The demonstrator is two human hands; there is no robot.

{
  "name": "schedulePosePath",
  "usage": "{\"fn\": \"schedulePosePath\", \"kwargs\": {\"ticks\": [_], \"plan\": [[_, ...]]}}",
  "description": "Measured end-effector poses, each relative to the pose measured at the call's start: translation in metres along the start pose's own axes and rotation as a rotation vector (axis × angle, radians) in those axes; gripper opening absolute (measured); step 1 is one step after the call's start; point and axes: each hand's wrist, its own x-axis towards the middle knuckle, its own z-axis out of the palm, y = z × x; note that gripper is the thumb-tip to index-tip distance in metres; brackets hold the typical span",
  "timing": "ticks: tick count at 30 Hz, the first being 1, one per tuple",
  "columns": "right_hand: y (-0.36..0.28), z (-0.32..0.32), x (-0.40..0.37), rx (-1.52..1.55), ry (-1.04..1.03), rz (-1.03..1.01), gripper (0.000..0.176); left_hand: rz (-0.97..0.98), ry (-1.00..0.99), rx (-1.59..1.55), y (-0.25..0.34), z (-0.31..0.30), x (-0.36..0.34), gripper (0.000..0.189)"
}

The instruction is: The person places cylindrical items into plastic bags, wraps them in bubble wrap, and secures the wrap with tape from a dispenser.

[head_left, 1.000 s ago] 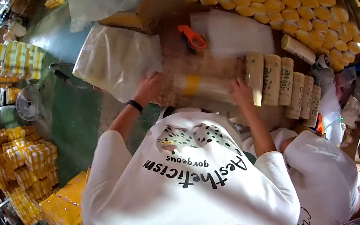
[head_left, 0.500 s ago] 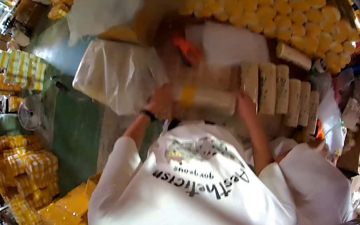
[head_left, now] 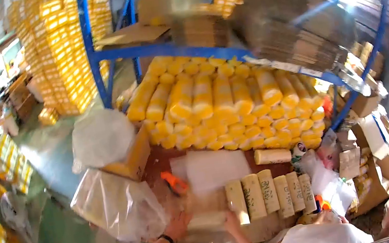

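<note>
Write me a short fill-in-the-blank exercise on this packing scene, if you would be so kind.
1. A black band circles the wrist of the person's ____ hand.
2. The row of pale rolls lying side by side next to the right hand numbers ____.
3. The rack beam behind the pile of yellow-and-white rolls is ____ in colour.
4. Between the plastic bag and the white sheets lies an ____-coloured tool.

Missing words: left; six; blue; orange.
</note>
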Motion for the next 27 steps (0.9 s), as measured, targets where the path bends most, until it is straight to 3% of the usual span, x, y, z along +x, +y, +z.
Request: {"fn": "schedulePosePath", "kwargs": {"ticks": [1,5,7,12,15,19,22,25,27], "plan": [[-0.003,0.002,-0.002,0.061,0.038,-0.026,0.035,0.043,0.063,-0.076,-0.007,-0.005,0.004,0.080],[-0.009,0.013,0.016,-0.041,-0.181,0.166,0.039,0.009,-0.125,-0.396,-0.029,0.001,-0.002,0.084],[-0.014,0.010,0.021,0.003,-0.219,0.119,0.039,-0.048,-0.224,-0.512,-0.036,0.006,-0.006,0.087],[-0.042,-0.009,0.010,-0.043,-0.180,0.143,0.038,0.010,-0.123,-0.354,-0.038,-0.005,-0.010,0.086],[0.010,0.043,0.001,0.084,0.141,0.075,0.038,0.048,-0.117,-0.299,-0.037,0.005,-0.016,0.084],[0.001,0.039,-0.036,0.293,0.029,0.400,0.039,0.034,0.117,-0.002,-0.028,0.043,-0.019,0.088],[0.009,0.068,-0.057,0.030,0.139,0.351,0.036,-0.053,0.007,-0.057,-0.012,0.026,-0.027,0.079],[0.010,0.075,-0.061,0.516,0.083,0.581,0.028,-0.091,0.033,-0.139,0.004,0.015,-0.037,0.072],[0.019,0.076,-0.061,1.042,-0.038,0.770,0.023,-0.082,0.044,-0.237,0.012,0.019,-0.049,0.070]]}}
